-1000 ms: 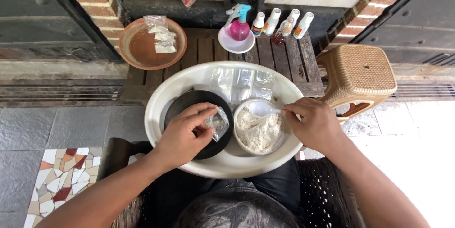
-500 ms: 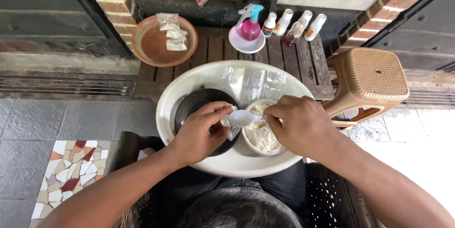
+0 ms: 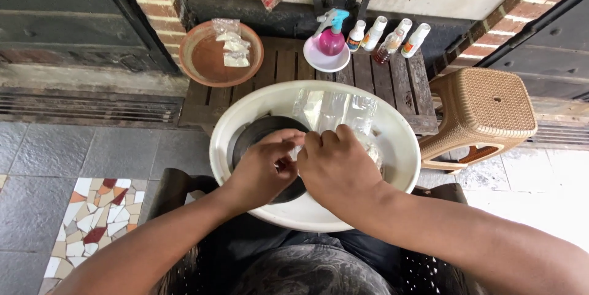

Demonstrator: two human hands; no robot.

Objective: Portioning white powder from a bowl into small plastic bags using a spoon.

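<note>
Small clear plastic bag (image 3: pixel 297 149), mostly hidden between the fingers, over a black dish (image 3: pixel 254 138), inside a white basin (image 3: pixel 392 129)

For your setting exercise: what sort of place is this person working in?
Probably a home yard or porch: brick wall, stone-tiled floor, a low wooden table and plastic stool. Both hands meet over a white basin.

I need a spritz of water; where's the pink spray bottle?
In the head view, the pink spray bottle stands on a small white dish on the wooden table, behind the white basin, left of the small bottles.
</note>
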